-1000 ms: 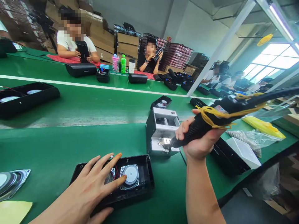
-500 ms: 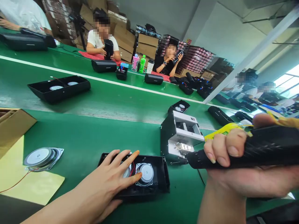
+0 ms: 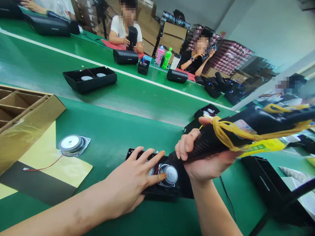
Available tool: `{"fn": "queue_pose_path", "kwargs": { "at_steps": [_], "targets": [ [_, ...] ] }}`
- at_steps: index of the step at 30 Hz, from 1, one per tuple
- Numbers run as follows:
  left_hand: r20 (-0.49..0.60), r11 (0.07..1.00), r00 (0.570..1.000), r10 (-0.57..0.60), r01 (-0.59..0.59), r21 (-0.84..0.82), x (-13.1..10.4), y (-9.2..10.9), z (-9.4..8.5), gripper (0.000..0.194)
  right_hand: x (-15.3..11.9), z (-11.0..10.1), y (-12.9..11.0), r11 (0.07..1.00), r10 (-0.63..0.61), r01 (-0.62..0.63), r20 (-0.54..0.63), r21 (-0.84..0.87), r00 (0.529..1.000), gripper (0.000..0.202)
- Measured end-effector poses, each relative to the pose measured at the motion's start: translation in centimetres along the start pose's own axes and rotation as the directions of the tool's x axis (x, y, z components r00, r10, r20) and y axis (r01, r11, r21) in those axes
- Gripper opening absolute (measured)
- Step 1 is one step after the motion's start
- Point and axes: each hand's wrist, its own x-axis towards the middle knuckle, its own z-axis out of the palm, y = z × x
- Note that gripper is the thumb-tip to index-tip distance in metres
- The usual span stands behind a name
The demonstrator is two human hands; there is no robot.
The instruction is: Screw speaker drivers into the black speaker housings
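Note:
A black speaker housing (image 3: 183, 183) lies open side up on the green bench, with round silver speaker drivers (image 3: 171, 174) and red wires inside. My left hand (image 3: 133, 180) grips across it, fingers spread over the far part and the thumb at the near wall. An electric screwdriver (image 3: 209, 144), black with yellow bands tied round it, is held nearly level in my right hand (image 3: 206, 160), fingers wrapped round its body. Its narrow front end is over the right part of the housing; the bit's tip is not visible. The white screw feeder is mostly hidden behind that hand.
To the left, a loose speaker driver (image 3: 73, 146) sits on yellow paper (image 3: 78, 170) beside a divided cardboard box (image 3: 34, 121). Another open housing (image 3: 90, 80) stands farther off. A black case (image 3: 265, 186) is at the right. Co-workers sit across the bench.
My right hand has brought the screwdriver left, from beside the screw feeder to over the housing. The view has turned left and shifted. My left hand keeps its place on the housing.

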Motion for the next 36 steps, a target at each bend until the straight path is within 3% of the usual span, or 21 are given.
{"fn": "queue_pose_path", "kwargs": {
  "at_steps": [20,36],
  "targets": [
    [-0.029,1.000,1.000,0.008,-0.008,0.020,-0.1,-0.2,0.1,0.076,-0.5,-0.1,1.4,0.996,0.056,-0.056,-0.003,-0.073,0.998,0.072],
    [0.018,1.000,1.000,-0.010,0.010,0.011,0.1,-0.2,-0.2,0.075,-1.0,-0.3,2.3,0.989,0.137,-0.142,0.141,0.030,0.981,0.067]
  ]
}}
